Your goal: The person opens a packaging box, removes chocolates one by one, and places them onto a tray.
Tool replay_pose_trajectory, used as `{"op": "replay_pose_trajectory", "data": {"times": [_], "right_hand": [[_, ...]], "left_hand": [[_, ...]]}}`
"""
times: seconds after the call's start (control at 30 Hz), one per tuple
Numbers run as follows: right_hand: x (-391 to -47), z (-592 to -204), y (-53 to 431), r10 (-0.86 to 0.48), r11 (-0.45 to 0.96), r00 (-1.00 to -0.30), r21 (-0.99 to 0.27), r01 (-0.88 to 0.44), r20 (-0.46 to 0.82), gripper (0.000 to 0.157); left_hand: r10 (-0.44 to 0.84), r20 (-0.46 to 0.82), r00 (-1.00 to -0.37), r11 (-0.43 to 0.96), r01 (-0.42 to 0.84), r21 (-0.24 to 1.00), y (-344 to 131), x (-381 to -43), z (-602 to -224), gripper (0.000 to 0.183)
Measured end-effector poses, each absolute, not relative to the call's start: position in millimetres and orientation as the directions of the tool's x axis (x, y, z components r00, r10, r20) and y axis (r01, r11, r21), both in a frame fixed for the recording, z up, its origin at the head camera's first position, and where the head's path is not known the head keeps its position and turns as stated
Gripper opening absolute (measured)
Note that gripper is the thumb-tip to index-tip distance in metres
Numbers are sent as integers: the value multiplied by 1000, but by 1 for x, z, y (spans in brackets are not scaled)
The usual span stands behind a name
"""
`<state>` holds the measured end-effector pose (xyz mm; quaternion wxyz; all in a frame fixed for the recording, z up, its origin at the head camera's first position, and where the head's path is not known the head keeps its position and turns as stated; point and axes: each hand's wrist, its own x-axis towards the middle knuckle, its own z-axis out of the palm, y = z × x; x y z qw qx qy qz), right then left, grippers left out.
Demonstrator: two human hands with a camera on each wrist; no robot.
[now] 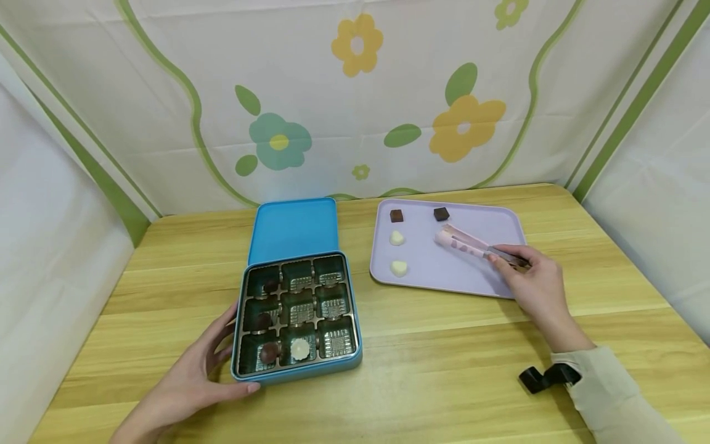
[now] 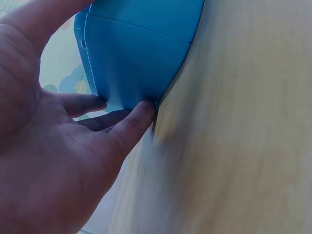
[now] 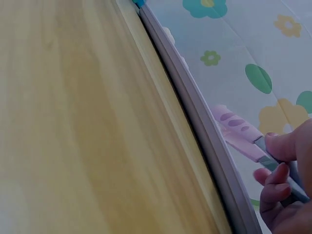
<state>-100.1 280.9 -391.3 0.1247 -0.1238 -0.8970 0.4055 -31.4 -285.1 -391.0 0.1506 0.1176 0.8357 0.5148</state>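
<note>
My right hand (image 1: 535, 280) grips pink-tipped tongs (image 1: 465, 240) by their grey handles, low over the lilac tray (image 1: 471, 287). The tongs' tips are slightly apart with nothing between them, just below a dark square chocolate (image 1: 440, 214). To their left sit a brown square chocolate (image 1: 396, 216) and two white heart-shaped chocolates (image 1: 397, 238). My left hand (image 1: 188, 376) rests at the near left corner of a blue tin (image 1: 310, 372), fingertips touching its left side, thumb at the front. Inside the tin's divided insert, dark chocolates (image 1: 269, 352) lie down the left column and a white one (image 1: 300, 349) in the front middle compartment.
Behind the tin lies its blue lid (image 1: 294, 229), flat at the back of the wooden table (image 1: 432, 370). A white cloth (image 1: 355, 105) with printed flowers stands along the far edge. A black strap (image 1: 549, 377) hangs at my right wrist.
</note>
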Motion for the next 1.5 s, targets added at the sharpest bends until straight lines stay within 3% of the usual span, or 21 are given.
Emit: {"op": "replay_pose_trajectory", "data": {"times": [0.23,0.43,0.63,0.8,1.13,1.5], "right_hand": [[-99,-388,281,407,549,-907,-823,148,109,48],[-96,-382,270,355,515,-926,-853,79,128,41],[-87,-371,238,166,541,-970,-839,-60,176,31],[-82,-366,207,-51,528,-967,-815,-237,248,18],[-76,-357,150,-343,375,-895,-833,-408,284,21],[-77,-339,116,-535,314,-774,-771,-555,339,17]], "left_hand": [[357,-123,-926,435,48,899,-285,-31,-392,128],[356,-110,-928,440,63,896,-285,-31,-392,127],[361,-109,-926,439,66,896,-284,-31,-391,128],[356,-116,-927,441,57,896,-284,-32,-390,128],[361,-98,-928,433,74,898,-283,-31,-390,129],[360,-77,-930,424,90,901,-283,-31,-391,128]]}}
